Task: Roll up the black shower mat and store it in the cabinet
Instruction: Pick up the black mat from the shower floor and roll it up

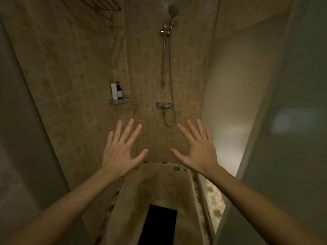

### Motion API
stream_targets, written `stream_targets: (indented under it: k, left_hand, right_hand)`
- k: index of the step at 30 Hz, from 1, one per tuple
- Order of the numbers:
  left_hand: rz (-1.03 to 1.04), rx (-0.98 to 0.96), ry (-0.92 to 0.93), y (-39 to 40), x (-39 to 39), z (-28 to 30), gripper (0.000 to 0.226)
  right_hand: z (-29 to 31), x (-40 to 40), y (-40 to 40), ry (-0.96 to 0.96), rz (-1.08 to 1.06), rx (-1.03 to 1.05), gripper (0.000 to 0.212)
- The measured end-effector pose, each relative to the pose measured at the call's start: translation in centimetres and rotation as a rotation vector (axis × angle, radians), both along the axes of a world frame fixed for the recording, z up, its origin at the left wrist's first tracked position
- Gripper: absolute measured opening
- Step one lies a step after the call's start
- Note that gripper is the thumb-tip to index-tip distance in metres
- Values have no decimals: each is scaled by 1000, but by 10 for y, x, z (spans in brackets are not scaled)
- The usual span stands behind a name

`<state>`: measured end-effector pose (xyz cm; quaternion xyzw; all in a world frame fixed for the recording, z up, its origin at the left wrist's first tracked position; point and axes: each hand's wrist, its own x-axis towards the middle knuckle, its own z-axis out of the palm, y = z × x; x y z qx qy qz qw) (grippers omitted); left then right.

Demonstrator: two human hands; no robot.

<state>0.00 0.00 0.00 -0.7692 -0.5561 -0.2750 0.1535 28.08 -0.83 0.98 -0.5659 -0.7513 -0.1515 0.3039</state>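
Observation:
The black shower mat [159, 225] lies flat on the shower floor at the bottom middle of the view, its near end cut off by the frame edge. My left hand [120, 149] is held out in the air in front of me, palm away, fingers spread, holding nothing. My right hand [196, 149] mirrors it on the right, also spread and empty. Both hands are well above the mat and apart from it. No cabinet is in view.
A narrow tiled shower stall. A shower head with rail and hose [168, 55] and a mixer tap [163, 105] are on the far wall. A small shelf [122, 100] holds two bottles. Frosted glass panels [292, 121] flank both sides.

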Motion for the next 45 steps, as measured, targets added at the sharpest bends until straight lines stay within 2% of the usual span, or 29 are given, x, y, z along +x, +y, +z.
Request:
stream_targets:
  k: [6,13,21,26,36,41,45]
  left_hand:
    - [6,-64,37,84,-11,-41,82]
    - [-94,-236,-133,193,-26,-87,83]
    - [-157,-387,-82,294,-51,-132,79]
    - [-147,-465,-82,333,-49,-150,95]
    - [-154,-542,-139,428,8,-189,91]
    - [-23,-644,-130,502,58,-215,93]
    - [61,-731,-94,563,108,-222,87]
  right_hand:
    - [-39,-12,82,-42,-17,-70,88]
    - [-71,-31,192,-80,-42,-259,89]
    - [-118,-30,261,4,-89,-380,80]
    - [-138,-10,302,89,-146,-495,77]
    - [-216,42,437,52,-106,-624,79]
    - [-248,83,529,-24,-56,-743,78]
    - [-257,123,582,9,-5,-773,79]
